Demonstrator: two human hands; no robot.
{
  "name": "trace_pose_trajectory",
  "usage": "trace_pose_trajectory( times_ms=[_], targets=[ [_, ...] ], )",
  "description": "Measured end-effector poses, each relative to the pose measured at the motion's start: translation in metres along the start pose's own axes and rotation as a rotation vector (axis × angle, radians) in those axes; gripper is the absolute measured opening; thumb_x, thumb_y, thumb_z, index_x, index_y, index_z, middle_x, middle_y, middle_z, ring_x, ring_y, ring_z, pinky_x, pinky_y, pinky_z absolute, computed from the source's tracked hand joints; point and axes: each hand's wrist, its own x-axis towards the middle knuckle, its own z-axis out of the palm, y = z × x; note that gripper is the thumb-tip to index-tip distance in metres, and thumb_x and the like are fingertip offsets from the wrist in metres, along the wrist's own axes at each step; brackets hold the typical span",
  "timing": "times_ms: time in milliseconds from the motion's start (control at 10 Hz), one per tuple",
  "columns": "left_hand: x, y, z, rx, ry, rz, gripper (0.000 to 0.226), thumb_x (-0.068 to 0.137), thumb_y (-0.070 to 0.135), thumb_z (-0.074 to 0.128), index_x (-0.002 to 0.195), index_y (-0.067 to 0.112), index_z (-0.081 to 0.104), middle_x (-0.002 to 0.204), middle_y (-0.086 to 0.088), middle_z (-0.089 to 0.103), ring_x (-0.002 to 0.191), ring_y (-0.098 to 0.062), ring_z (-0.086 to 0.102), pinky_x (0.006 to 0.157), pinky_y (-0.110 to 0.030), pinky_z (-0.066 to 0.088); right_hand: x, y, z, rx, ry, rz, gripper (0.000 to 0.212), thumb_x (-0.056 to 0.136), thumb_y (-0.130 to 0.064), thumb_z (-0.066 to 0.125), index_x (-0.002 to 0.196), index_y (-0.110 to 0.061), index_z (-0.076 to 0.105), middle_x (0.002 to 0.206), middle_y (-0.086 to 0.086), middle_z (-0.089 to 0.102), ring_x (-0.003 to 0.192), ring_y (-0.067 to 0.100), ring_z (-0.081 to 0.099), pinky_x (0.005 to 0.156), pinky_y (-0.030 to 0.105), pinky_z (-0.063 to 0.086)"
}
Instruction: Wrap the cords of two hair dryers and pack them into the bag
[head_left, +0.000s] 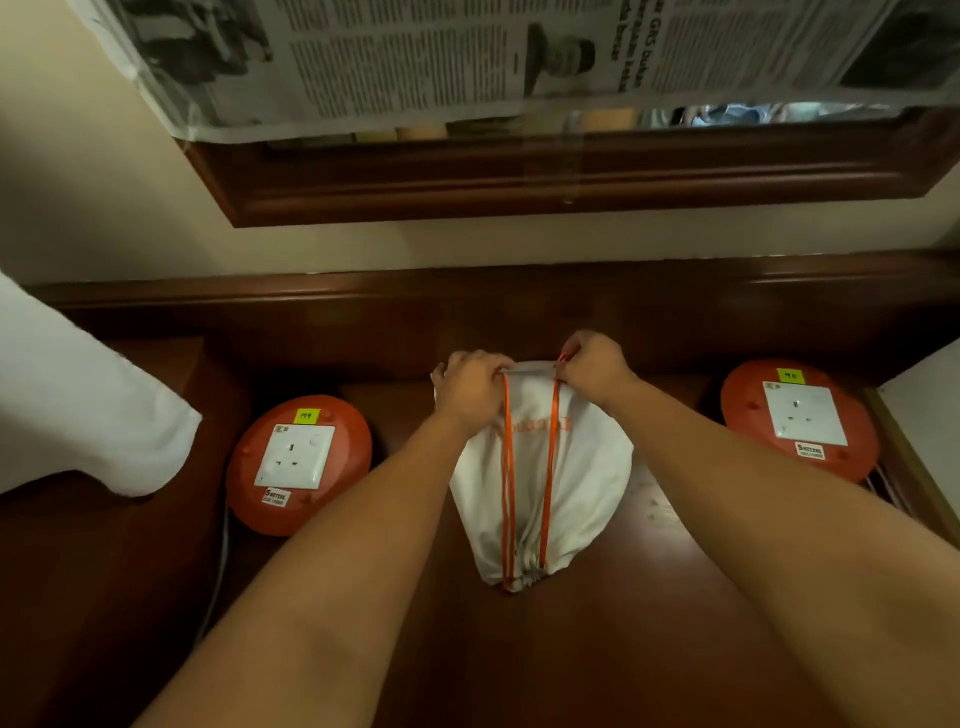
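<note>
Surroundings. Dark wooden table (597, 649), filling the lower frame, with a raised wooden back edge across the middle. Orange round extension reel (298, 464), left of centre, lying flat, white socket plate and yellow label on top; a pale cable runs down from it toward the lower left. Second orange reel (799, 420), right of centre, same make, partly cut by a pale surface at the right edge. White cloth (78, 415), left edge, draped over the table's corner. Wood-framed mirror (519, 176), upper frame, its glass mostly covered by newspaper (415, 62).

Container. White drawstring bag (587, 467), centre of frame, lying on the table between the two reels, apart from both. Bulging; contents hidden by the fabric. Faint orange lettering across it, unreadable. Neck gathered tight at the bag's lower end. Two orange cords (508, 467) run from the gathered neck up over the bag to the hands.

Hands. Left hand (470, 387), fingers curled, gripping the bag's upper edge and the left cord. Right hand (592, 369), fingers curled, pinching the right cord at the bag's upper edge.
</note>
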Motion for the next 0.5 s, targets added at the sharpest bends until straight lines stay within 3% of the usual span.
trace_pose_trajectory(
  times_ms=[100, 200, 300, 400, 500],
  targets=[
    [0.004, 0.000, 0.011, -0.357, -0.011, -0.098, 0.040, 0.089, -0.004, 0.044, 0.118, 0.013, 0.065, 0.113, -0.004, 0.063, 0.100, -0.018, 0.059, 0.092, -0.037, 0.050, 0.006, 0.002, 0.005, 0.021, -0.005, 0.023, 0.035, 0.081, -0.015, 0.074, 0.109, -0.005, 0.057, 0.101, 0.007, 0.055, 0.093, 0.020, 0.054, 0.078, 0.027, 0.046],
    [0.004, 0.004, 0.014, -0.696, -0.005, -0.282, 0.037, 0.086, -0.006, 0.043, 0.106, 0.014, 0.067, 0.088, -0.001, 0.064, 0.075, -0.020, 0.056, 0.072, -0.036, 0.047, 0.008, 0.006, 0.009, 0.034, 0.032, 0.007, 0.030, 0.082, -0.018, 0.074, 0.104, -0.006, 0.057, 0.095, 0.005, 0.054, 0.087, 0.018, 0.052, 0.064, 0.023, 0.041],
    [0.006, 0.003, 0.014, -0.808, -0.024, -0.349, 0.036, 0.085, -0.002, 0.043, 0.099, 0.021, 0.067, 0.084, -0.003, 0.062, 0.076, -0.025, 0.053, 0.073, -0.037, 0.045, 0.002, 0.007, 0.010, 0.066, 0.057, 0.003, 0.020, 0.085, -0.014, 0.068, 0.100, -0.003, 0.060, 0.084, 0.004, 0.055, 0.077, 0.018, 0.051, 0.051, 0.019, 0.034],
    [0.002, 0.004, 0.013, -0.746, -0.008, -0.329, 0.030, 0.088, 0.018, 0.049, 0.111, 0.028, 0.066, 0.094, -0.001, 0.066, 0.085, -0.020, 0.062, 0.091, -0.040, 0.053, -0.005, 0.007, 0.011, 0.090, 0.074, -0.026, 0.015, 0.088, -0.010, 0.060, 0.100, -0.001, 0.060, 0.071, 0.000, 0.051, 0.067, 0.016, 0.049, 0.050, 0.020, 0.035],
    [-0.001, 0.003, 0.012, -0.629, 0.062, -0.273, 0.034, 0.095, 0.033, 0.052, 0.126, 0.025, 0.062, 0.122, -0.001, 0.063, 0.108, -0.018, 0.060, 0.101, -0.040, 0.046, -0.016, 0.005, 0.012, 0.097, 0.072, -0.048, 0.017, 0.093, -0.012, 0.052, 0.104, -0.001, 0.059, 0.073, 0.003, 0.054, 0.064, 0.017, 0.051, 0.054, 0.025, 0.039]
  ],
)
